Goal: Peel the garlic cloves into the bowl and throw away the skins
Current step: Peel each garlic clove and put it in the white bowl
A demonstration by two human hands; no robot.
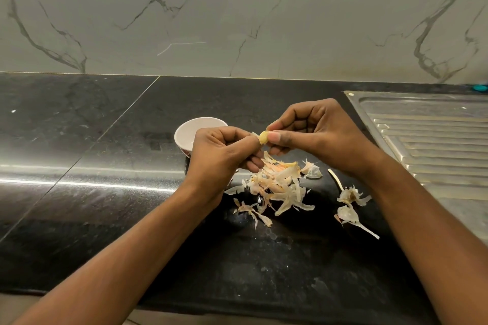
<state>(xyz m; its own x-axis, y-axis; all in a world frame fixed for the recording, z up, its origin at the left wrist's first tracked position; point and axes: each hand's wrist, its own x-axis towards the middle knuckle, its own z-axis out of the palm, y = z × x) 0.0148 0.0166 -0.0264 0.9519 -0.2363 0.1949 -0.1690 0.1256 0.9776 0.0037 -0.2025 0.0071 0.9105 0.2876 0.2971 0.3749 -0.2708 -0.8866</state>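
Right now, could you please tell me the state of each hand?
Left hand: closed, pinching a strip of skin at the end of the garlic clove.
Right hand: closed, pinching the garlic clove between thumb and forefinger.

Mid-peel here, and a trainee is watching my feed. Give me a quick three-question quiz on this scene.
1. Fill in: the bowl stands just behind the ___ hand.
2. True or false: the garlic clove lies in the bowl.
3. The skins lie: A in the bowl; B on the counter; C in a bin.

Key: 1 left hand. 2 false: the fingers of the left hand and right hand pinch it above the counter. 3 B.
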